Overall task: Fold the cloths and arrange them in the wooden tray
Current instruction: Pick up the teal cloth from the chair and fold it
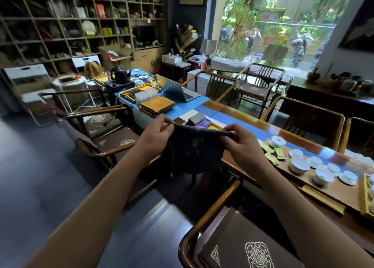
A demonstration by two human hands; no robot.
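Note:
A dark navy cloth [194, 150] hangs in the air in front of the table's near edge, stretched between both hands. My left hand [156, 135] pinches its upper left corner and my right hand [240, 141] pinches its upper right corner. Just behind the cloth, folded grey [196, 118] and purple cloths [203, 123] lie in a wooden tray [212, 127], which the held cloth mostly hides.
The long wooden table [287, 166] carries a blue runner, white teacups [299, 165], gold packets [273, 155], stacked bamboo trays [157, 105], a laptop [176, 89] and a black kettle [119, 75]. Wooden armchairs [222, 237] stand along the near side and beyond the table.

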